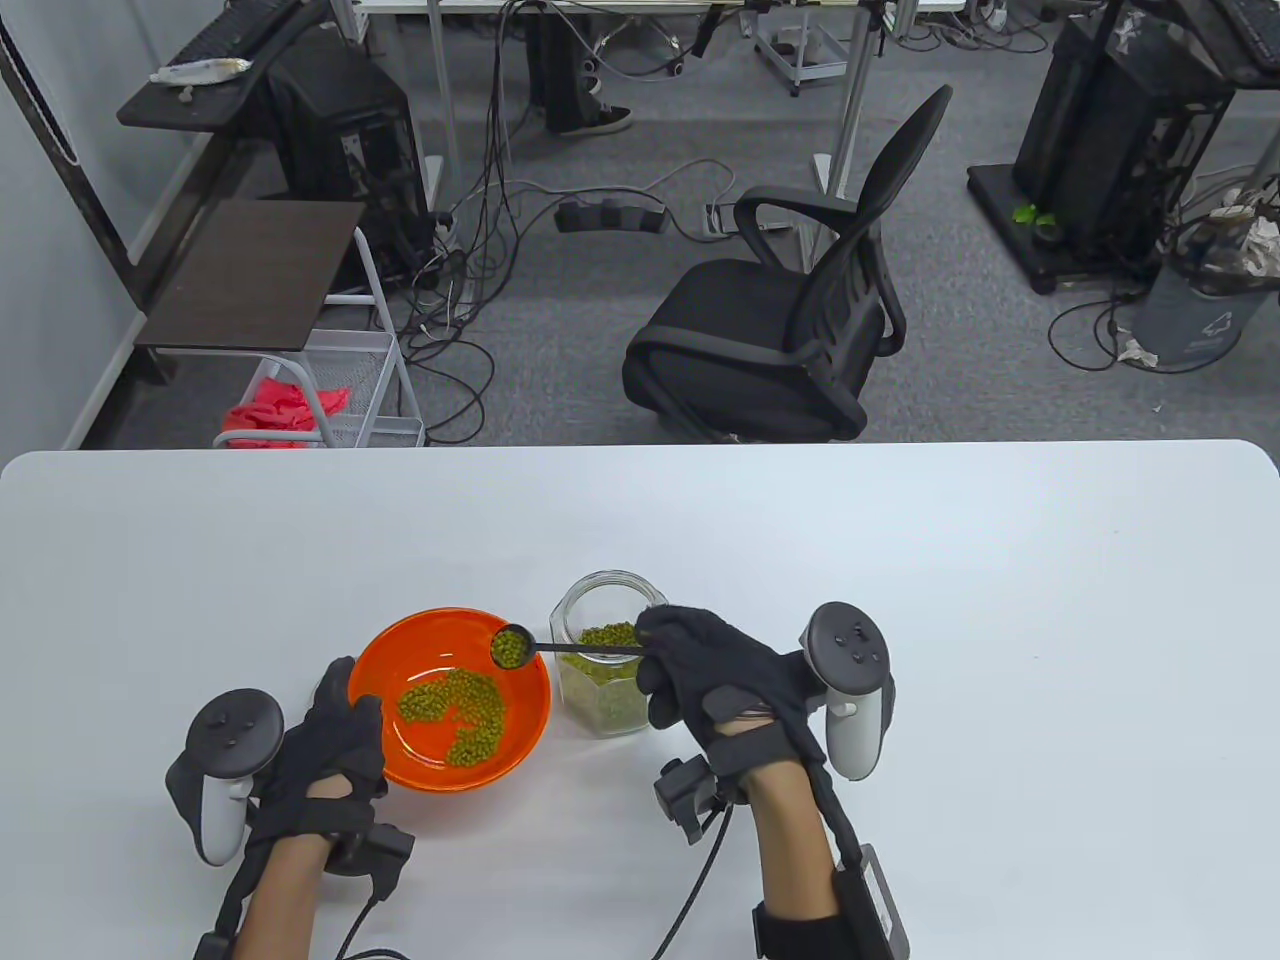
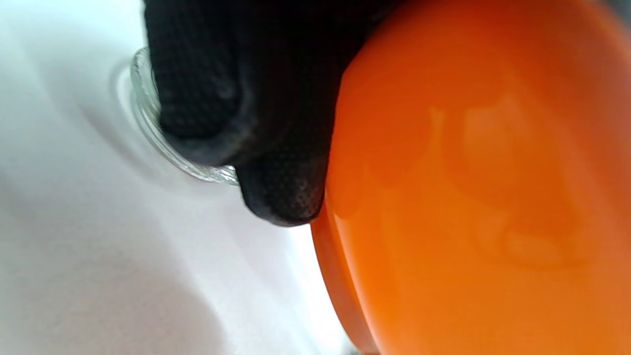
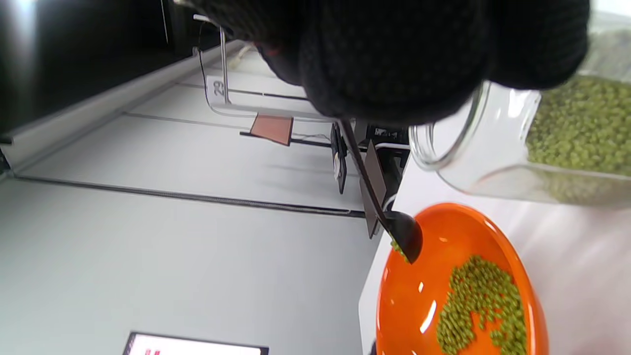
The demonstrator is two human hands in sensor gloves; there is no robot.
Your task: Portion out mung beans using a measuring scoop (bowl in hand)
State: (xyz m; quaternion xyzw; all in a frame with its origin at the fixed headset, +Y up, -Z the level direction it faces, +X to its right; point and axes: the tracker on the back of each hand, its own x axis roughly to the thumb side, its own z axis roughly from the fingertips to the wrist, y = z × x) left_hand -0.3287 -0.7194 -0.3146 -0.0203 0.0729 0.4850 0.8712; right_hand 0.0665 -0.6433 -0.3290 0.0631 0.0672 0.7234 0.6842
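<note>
Holding full scoop (image 1: 513, 647) over bowl (image 1: 400, 640) (R hand (image 1: 715, 680)).

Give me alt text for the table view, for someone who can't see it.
A gloved right hand holds a black measuring scoop full of mung beans over an orange bowl gripped by the left hand. A glass jar of beans stands beside the bowl on the white table.

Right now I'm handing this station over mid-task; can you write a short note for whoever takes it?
Left hand grips the orange bowl at its near-left rim.
Right hand holds the black measuring scoop, loaded with mung beans, over the bowl.
The open glass jar stands right of the bowl, still partly full.
Done: a pile of beans in the bowl.
Left: tip in this scoop, and probably further ones.
</note>
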